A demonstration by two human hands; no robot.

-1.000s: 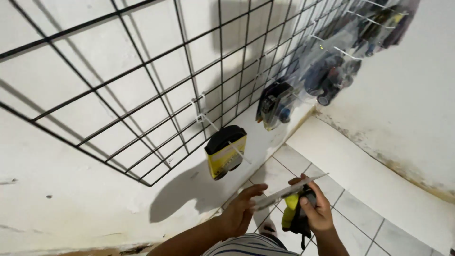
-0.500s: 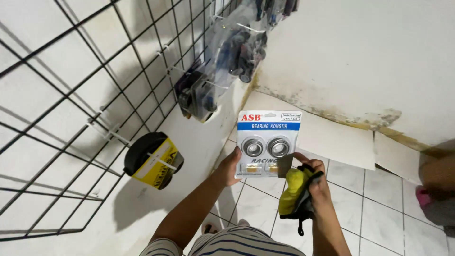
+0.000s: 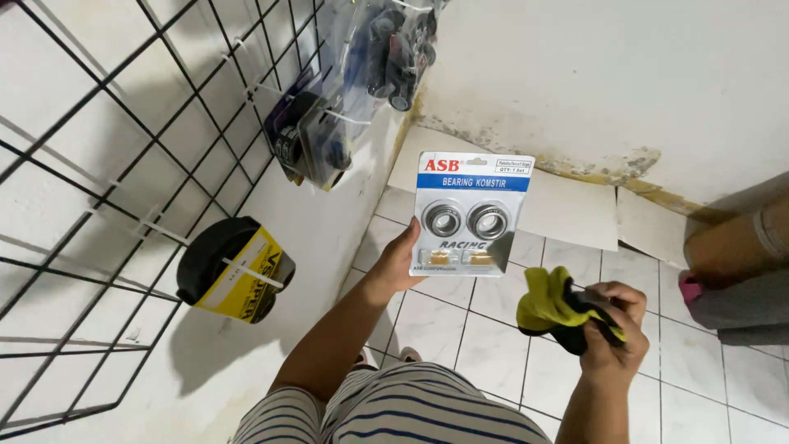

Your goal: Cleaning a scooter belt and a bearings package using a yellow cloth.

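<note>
My left hand (image 3: 400,259) holds up a flat blister pack (image 3: 470,212) by its lower left edge. The pack has a white and blue card, two round metal bearings side by side and small gold parts below them. My right hand (image 3: 612,330) is closed around a bunched yellow and black cloth (image 3: 556,306), held lower and to the right of the pack, apart from it.
A black wire grid (image 3: 123,148) leans on the white wall at left, with a black round part in a yellow sleeve (image 3: 234,269) and several packaged parts (image 3: 320,140) hanging from it. White floor tiles (image 3: 493,329) lie below. Another person's leg (image 3: 740,247) is at right.
My left hand turned the pack from edge-on to face me and raised it. My right hand moved to the right, away from the pack, with the cloth. The view swung right.
</note>
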